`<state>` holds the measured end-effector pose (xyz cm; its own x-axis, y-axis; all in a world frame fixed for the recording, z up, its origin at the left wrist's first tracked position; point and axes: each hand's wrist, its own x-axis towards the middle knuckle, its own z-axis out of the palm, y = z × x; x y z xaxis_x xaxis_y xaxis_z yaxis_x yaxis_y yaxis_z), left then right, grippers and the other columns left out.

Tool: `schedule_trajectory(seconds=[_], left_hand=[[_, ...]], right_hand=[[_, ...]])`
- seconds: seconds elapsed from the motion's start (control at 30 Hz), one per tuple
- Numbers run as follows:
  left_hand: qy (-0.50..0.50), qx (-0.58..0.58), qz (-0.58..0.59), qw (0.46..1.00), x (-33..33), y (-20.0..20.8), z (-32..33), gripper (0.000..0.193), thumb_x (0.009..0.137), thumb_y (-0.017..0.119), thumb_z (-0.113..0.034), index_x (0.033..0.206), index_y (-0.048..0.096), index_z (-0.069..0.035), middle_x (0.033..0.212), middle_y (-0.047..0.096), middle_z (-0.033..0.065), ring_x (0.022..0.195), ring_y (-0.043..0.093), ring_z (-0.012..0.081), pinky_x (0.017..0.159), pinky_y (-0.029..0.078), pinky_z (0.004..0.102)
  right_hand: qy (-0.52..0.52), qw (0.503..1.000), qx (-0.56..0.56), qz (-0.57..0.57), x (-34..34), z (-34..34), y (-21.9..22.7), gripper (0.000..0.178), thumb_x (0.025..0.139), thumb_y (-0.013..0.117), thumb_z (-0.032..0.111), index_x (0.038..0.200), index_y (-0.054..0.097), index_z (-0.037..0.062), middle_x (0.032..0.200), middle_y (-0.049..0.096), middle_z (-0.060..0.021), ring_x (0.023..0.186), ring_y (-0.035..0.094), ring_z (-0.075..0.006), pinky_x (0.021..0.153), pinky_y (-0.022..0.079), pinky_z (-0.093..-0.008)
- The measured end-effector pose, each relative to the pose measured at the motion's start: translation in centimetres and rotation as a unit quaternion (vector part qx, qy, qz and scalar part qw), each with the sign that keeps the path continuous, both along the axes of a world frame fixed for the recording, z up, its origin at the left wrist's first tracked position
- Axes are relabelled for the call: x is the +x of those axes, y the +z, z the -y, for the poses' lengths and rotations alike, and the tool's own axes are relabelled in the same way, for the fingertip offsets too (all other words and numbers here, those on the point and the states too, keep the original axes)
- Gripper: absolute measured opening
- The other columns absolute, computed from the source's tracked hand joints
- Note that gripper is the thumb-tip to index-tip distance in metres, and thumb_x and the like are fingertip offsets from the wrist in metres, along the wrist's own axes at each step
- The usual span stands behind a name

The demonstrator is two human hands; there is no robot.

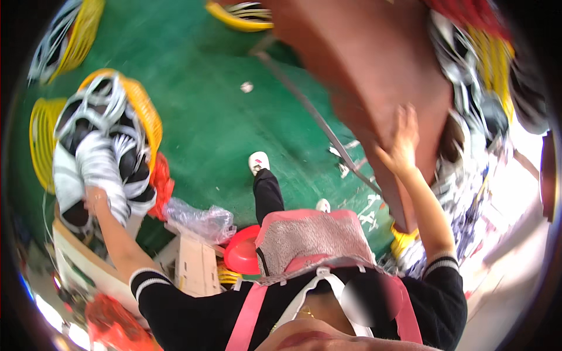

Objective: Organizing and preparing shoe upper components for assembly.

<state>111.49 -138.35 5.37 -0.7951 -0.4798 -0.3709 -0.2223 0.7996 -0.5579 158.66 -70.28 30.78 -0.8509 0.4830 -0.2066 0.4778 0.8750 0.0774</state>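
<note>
Green floor [222, 117] under brown table [374, 64]

A pale cardboard box [190, 263] stands below a crumpled clear plastic bag [202, 219].

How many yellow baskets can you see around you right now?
5, maybe more hidden: a yellow basket top left; two at the left, one full beside the left hand and one behind; one at top centre; one top right, blurred.
</note>
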Motion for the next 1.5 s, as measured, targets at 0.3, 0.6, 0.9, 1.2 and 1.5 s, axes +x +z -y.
schedule_trajectory(seconds=[0.3, 0.6, 0.9, 1.2, 1.5], left_hand=[[-0.291, 0.49, 0.153, 0.807, 29.8, 4.4, -31.3, 0.059, 0.079, 0.06, -0.018, 0.13, 0.044, 0.008, 0.134, 0.045, 0.0285, 0.127, 0.043, 0.0393, 0.108, 0.031, 0.0414], [-0.62, 0.633, 0.154, 0.438, 59.2, 25.9, -53.9, 0.038, 0.079, 0.065, -0.009, 0.114, 0.052, -0.002, 0.11, 0.055, 0.0154, 0.107, 0.05, 0.035, 0.094, 0.04, 0.0435], [-0.81, 0.465, 0.054, 0.354, 87.9, 28.9, -73.1, 0.071, 0.084, 0.057, -0.05, 0.145, 0.033, -0.025, 0.153, 0.021, 0.0134, 0.141, 0.018, 0.0344, 0.111, 0.01, 0.0563], [-0.809, 0.388, -0.023, 0.441, 95.9, 25.5, -79.5, 0.057, 0.086, 0.055, -0.046, 0.135, 0.047, -0.017, 0.147, 0.035, 0.008, 0.138, 0.026, 0.0296, 0.109, 0.006, 0.0585], [-0.775, 0.322, -0.038, 0.543, 99.9, 24.3, -83.1, 0.04, 0.085, 0.058, -0.032, 0.119, 0.05, -0.013, 0.136, 0.05, 0.0036, 0.13, 0.042, 0.0222, 0.109, 0.004, 0.0589]], right_hand=[[-0.038, 0.991, -0.12, -0.043, 1.2, 0.0, -0.6, 0.101, 0.071, 0.072, 0.049, 0.147, 0.018, 0.0107, 0.152, 0.01, -0.0246, 0.141, 0.01, -0.0422, 0.108, 0.021, -0.0608], [-0.149, 0.869, -0.437, -0.18, 36.0, 12.1, 2.1, 0.043, 0.086, 0.059, 0.033, 0.121, 0.056, 0.007, 0.104, 0.064, -0.0196, 0.097, 0.061, -0.0349, 0.082, 0.049, -0.0454], [-0.333, 0.894, -0.297, 0.037, 70.1, 8.8, -0.5, 0.033, 0.083, 0.061, 0.026, 0.108, 0.062, 0.0049, 0.107, 0.063, -0.015, 0.102, 0.061, -0.0281, 0.084, 0.049, -0.045], [-0.467, 0.83, -0.294, -0.085, 87.5, -1.3, -2.9, 0.031, 0.084, 0.062, 0.03, 0.1, 0.061, 0.0042, 0.099, 0.062, -0.0153, 0.097, 0.06, -0.0337, 0.083, 0.05, -0.0444], [-0.434, 0.792, -0.429, 0.015, 102.9, -15.2, -12.4, 0.033, 0.082, 0.063, 0.032, 0.103, 0.065, 0.0068, 0.094, 0.066, -0.0192, 0.091, 0.064, -0.0355, 0.081, 0.051, -0.0451]])
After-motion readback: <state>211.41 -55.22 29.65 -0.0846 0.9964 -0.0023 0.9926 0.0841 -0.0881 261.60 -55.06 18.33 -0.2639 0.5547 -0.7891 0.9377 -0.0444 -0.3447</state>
